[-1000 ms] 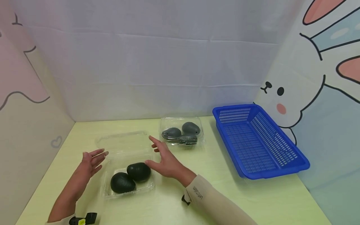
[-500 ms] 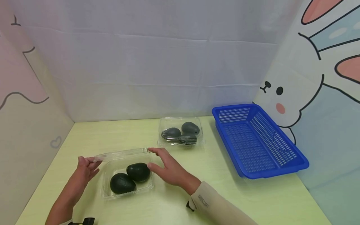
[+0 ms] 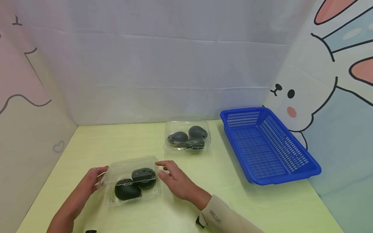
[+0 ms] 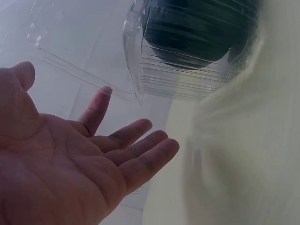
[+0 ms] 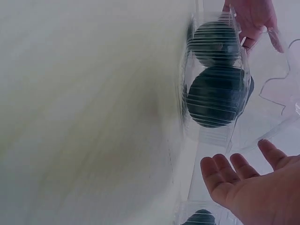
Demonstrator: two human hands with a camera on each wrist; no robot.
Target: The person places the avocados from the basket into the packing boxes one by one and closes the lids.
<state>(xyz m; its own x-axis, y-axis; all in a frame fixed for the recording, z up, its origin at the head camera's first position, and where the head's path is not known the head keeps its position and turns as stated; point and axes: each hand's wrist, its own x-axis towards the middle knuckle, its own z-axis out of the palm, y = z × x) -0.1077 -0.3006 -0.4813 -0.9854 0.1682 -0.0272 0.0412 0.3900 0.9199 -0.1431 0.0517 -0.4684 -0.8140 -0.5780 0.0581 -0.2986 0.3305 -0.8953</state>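
Observation:
A clear plastic clamshell box (image 3: 150, 196) holds two dark green avocados (image 3: 127, 191) at the front left. Its lid (image 3: 119, 166) stands partly lowered, tilted over them. My left hand (image 3: 89, 182) is at the box's left side; in the left wrist view its index fingertip touches the lid's edge, the other fingers loosely extended. At the right side is my right hand (image 3: 178, 182), index finger stretched to the lid's corner. The right wrist view shows its fingers (image 5: 240, 165) apart from the box base and gripping nothing.
A second clear clamshell box (image 3: 187, 124) with several dark avocados stands closed at the back middle. On the right lies a large blue plastic basket (image 3: 242, 158) on the pale yellow table (image 3: 186, 213). Fabric walls enclose the back and sides.
The lid, lying folded back a second ago, has swung up and forward over the avocados. Both hands have come toward me with it. The basket and rear box have stayed put.

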